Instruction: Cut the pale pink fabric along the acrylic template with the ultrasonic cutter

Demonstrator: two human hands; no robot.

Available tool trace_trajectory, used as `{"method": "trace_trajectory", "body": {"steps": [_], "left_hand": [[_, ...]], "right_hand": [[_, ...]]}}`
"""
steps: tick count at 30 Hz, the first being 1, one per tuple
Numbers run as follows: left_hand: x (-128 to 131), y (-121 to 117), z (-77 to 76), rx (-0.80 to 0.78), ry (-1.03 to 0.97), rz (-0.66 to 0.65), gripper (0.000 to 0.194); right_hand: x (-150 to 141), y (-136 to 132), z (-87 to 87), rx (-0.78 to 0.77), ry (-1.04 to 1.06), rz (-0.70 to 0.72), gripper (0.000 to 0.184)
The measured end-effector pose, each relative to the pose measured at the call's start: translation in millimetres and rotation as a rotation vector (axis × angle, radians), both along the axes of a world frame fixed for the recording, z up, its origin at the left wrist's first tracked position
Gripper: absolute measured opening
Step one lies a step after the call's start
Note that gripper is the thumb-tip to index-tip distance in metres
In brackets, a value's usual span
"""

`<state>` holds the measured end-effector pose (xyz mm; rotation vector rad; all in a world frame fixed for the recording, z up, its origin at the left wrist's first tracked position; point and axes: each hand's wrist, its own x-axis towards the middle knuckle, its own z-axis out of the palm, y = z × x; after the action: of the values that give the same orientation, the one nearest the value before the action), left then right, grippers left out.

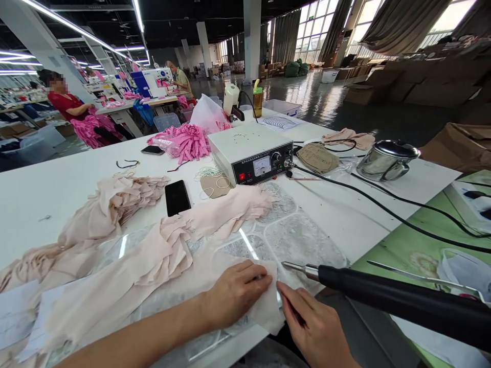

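Observation:
Near the table's front edge, my left hand [240, 292] rests on a thin pale-pink fabric piece [268, 314], its fingers curled and pressed down on the cloth. Just to the right, my right hand [316, 327] has its thumb and forefinger pinched at that piece's right edge; its other fingers are folded under. Above the right hand lies a black-handled tool with a pointed metal tip [383, 291], its tip close to the cloth edge and neither hand on it. Stacks of the same pale fabric [153, 255] lie to the left, over a clear patterned mat [307, 240].
A control box with a dial [251, 153] stands mid-table, a black cable [368, 197] running right. Around it are a phone [177, 198], pink fabric strips [187, 143], a steel mug [387, 161] and tan cut pieces [317, 157]. Co-workers sit far left, one in red [65, 105].

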<state>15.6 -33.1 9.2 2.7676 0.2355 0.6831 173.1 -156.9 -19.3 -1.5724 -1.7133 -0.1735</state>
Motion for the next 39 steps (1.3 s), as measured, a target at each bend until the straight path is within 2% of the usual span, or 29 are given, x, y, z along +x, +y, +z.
{"method": "trace_trajectory", "body": {"steps": [8,20,27,39], "left_hand": [[1.8,0.0,-0.1,0.012,-0.034,-0.002,0.022],[0.6,2.7,-0.4,-0.031,-0.009,-0.037,0.021],[-1.4,5.5,1.8,0.011,0.089,-0.071,0.027],[-2.2,9.4,5.6,0.139,0.11,-0.108,0.029]], "right_hand": [[1.3,-4.4,-7.0,0.032,-0.077,0.003,0.03],[3.7,-3.1,0.1,-0.018,-0.168,0.032,0.038],[4.0,-4.7,1.1,-0.05,-0.19,0.042,0.037],[8.1,-2.7,-0.5,-0.072,-0.208,0.077,0.037]]}}
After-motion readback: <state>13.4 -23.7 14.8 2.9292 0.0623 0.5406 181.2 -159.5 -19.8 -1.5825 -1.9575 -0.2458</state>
